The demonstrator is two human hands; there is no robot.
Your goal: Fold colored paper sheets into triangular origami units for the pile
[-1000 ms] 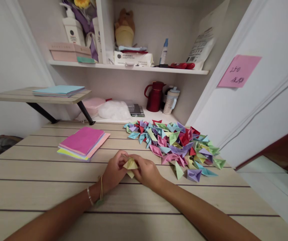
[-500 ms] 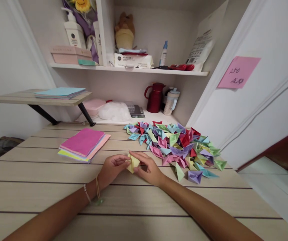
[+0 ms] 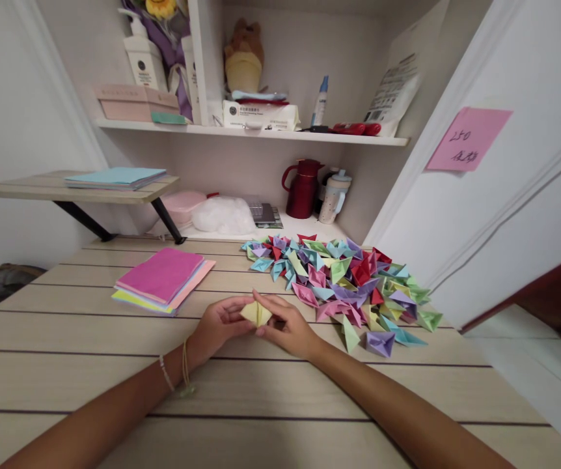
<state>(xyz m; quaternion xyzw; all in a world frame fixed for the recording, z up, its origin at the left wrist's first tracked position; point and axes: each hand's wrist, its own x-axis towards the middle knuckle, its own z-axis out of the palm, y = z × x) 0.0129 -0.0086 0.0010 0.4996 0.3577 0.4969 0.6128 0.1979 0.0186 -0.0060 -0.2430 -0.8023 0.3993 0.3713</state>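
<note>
Between both hands I hold a small folded yellow paper piece (image 3: 256,314) just above the wooden table (image 3: 66,365). My left hand (image 3: 217,329) pinches its left side, and a thin bracelet shows on that wrist. On the paper's right side, my right hand (image 3: 287,329) has its fingers closed, with the index finger laid along the top. A heap of several folded paper boats (image 3: 339,280) in many colours lies just right of my hands. To the left lies a stack of flat coloured paper sheets (image 3: 163,279), pink on top.
A raised side shelf (image 3: 41,189) holds blue paper. A red jug (image 3: 302,189) and a cup stand at the back, under a wall shelf (image 3: 251,132) with bottles and boxes. A white door (image 3: 480,215) with a pink note closes off the right.
Both hands have turned and worked the yellow paper, which went from a loose downward point to a flatter diamond held slightly higher. Nothing else moved.
</note>
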